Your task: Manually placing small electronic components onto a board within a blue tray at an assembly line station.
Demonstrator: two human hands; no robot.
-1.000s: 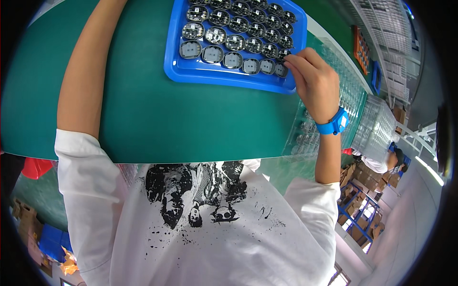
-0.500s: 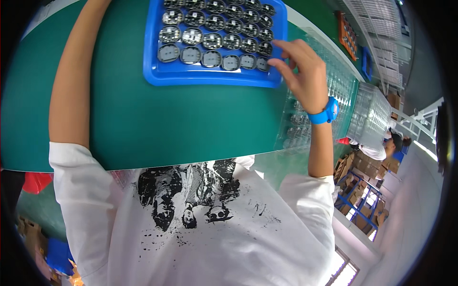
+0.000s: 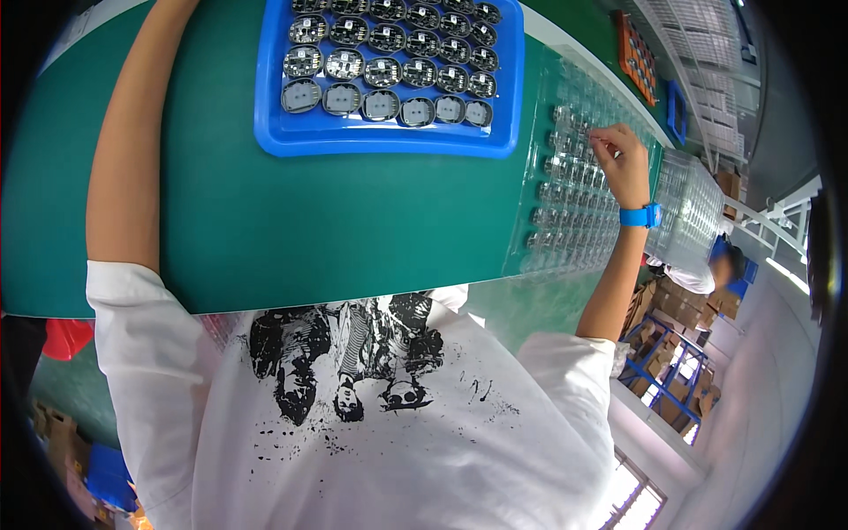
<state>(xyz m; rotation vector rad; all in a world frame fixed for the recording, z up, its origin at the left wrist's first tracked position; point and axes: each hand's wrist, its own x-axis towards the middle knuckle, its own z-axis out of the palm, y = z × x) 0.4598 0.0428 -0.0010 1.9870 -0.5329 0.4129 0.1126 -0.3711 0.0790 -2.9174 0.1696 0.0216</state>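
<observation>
My right hand (image 3: pixel 623 159), with a blue watch (image 3: pixel 642 215) on its wrist, is over a clear plastic tray (image 3: pixel 523 256) at the right. Its thumb and fingertips are pinched together among rows of small shiny parts (image 3: pixel 549 190); whatever they grip is too small to make out. Ahead of me, a blue tray (image 3: pixel 380 148) holds rows of round parts with dark circuit boards (image 3: pixel 386 37). The nearest row shows grey round casings (image 3: pixel 381 104) without visible boards. My left forearm (image 3: pixel 132 150) runs up past the top edge, and the hand is out of sight.
The trays rest on a green tabletop (image 3: pixel 344 225) with a curved front edge. Stacked clear trays (image 3: pixel 693 199) stand farther right. An orange tray (image 3: pixel 638 57) lies beyond the table. Another person (image 3: pixel 698 269) is in the right background, near cardboard boxes and a blue rack (image 3: pixel 667 364).
My right hand has moved right, from the blue tray's near right corner to the clear tray, and its fingers have closed into a pinch. The view has shifted slightly.
</observation>
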